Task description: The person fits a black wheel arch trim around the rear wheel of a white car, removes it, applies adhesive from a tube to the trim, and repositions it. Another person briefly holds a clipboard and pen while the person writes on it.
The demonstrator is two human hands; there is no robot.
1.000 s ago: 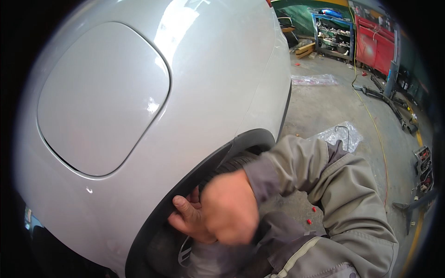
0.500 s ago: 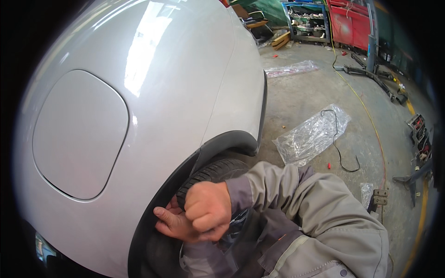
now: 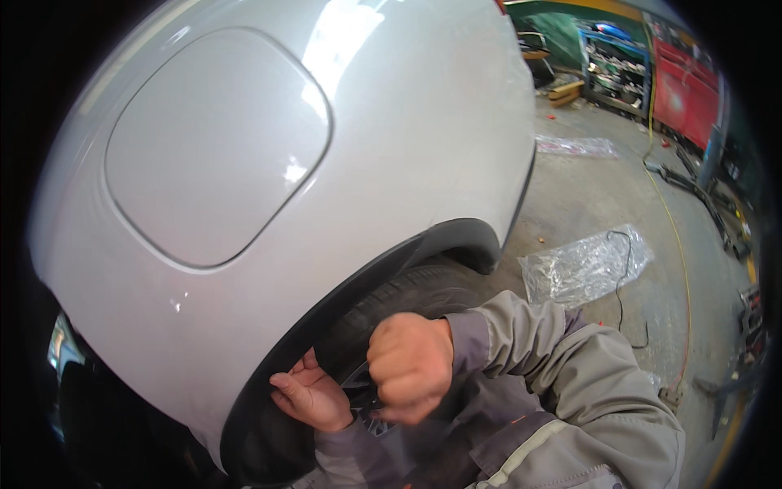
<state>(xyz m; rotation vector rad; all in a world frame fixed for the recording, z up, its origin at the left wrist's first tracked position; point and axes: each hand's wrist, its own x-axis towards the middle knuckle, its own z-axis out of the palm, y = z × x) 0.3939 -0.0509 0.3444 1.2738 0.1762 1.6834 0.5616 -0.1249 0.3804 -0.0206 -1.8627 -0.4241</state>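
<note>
A black wheel arch trim (image 3: 346,297) curves along the lower edge of a pale silver car body panel (image 3: 383,147). At its lower part is my left hand (image 3: 318,399), palm turned up, thumb and fingers bent around the trim's edge. My right hand (image 3: 411,367) is a fist held above and to the right of it, in front of the tyre (image 3: 407,293). Its back faces me and it is slightly blurred; whatever the fingers may hold is hidden. Part of the wheel rim (image 3: 371,416) shows between the two hands.
A clear plastic bag (image 3: 582,265) with a dark cord (image 3: 626,285) lies on the concrete floor to the right. Farther back are a plastic wrapper (image 3: 578,147), a blue shelf rack (image 3: 615,69), a red cabinet (image 3: 688,94) and lift arms (image 3: 692,191).
The view has shifted, so the car panel sits farther right. My right fist has moved right and away from my left hand, which it overlapped before. My left hand stays at the trim.
</note>
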